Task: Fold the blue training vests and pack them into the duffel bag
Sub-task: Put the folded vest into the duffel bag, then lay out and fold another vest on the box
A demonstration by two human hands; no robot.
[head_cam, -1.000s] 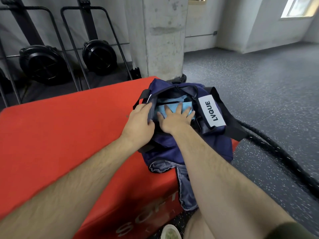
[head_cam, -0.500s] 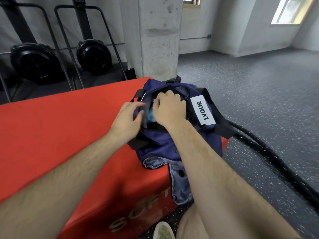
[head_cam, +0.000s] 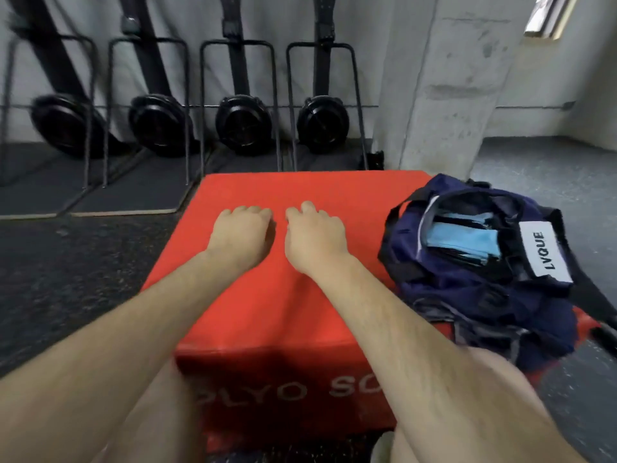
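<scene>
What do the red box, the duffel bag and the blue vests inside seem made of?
The red box: likely foam under smooth vinyl; rounded edges, printed lettering. The duffel bag: thin synthetic cloth, perhaps nylon; it slumps and creases. The blue vests: light fabric; weave unclear.

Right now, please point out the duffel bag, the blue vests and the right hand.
duffel bag (head_cam: 460, 292), head view, navy front fabric.
blue vests (head_cam: 460, 239), head view, top folded layer.
right hand (head_cam: 315, 242), head view, back of hand.
</scene>
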